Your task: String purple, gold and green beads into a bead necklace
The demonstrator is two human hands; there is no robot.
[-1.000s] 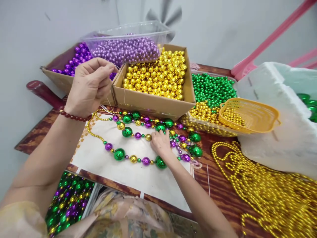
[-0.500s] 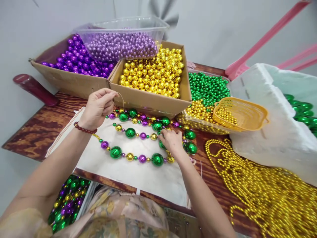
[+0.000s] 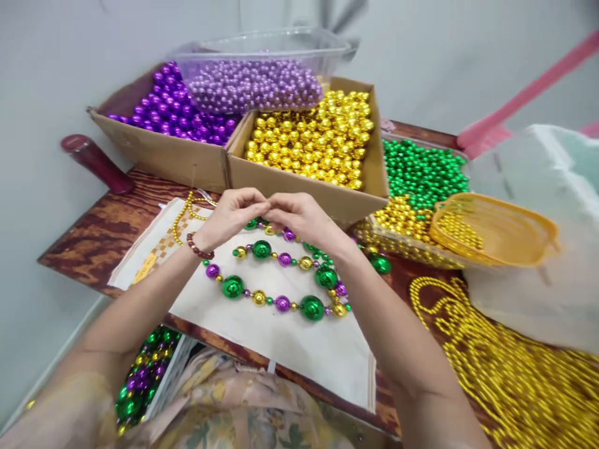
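Note:
My left hand [image 3: 231, 215] and my right hand [image 3: 299, 217] meet fingertip to fingertip above the white cloth [image 3: 290, 349], both pinched closed. What they pinch is too thin to see; it sits right over the strand of green, gold and purple beads [image 3: 276, 280] that loops across the cloth below them. A dark red bead bracelet [image 3: 199, 248] circles my left wrist.
Behind my hands stand a cardboard box of purple balls [image 3: 163, 134], a box of gold balls [image 3: 313, 140] and a clear tub of lilac beads [image 3: 257, 78]. Green and gold beads [image 3: 421, 174], a yellow basket [image 3: 491, 227], gold strands [image 3: 510, 368] and white foam [image 3: 538, 187] lie right.
My left hand came down from in front of the boxes and my right hand lifted off the bead strand; the two now meet in the middle. The camera view shifted slightly.

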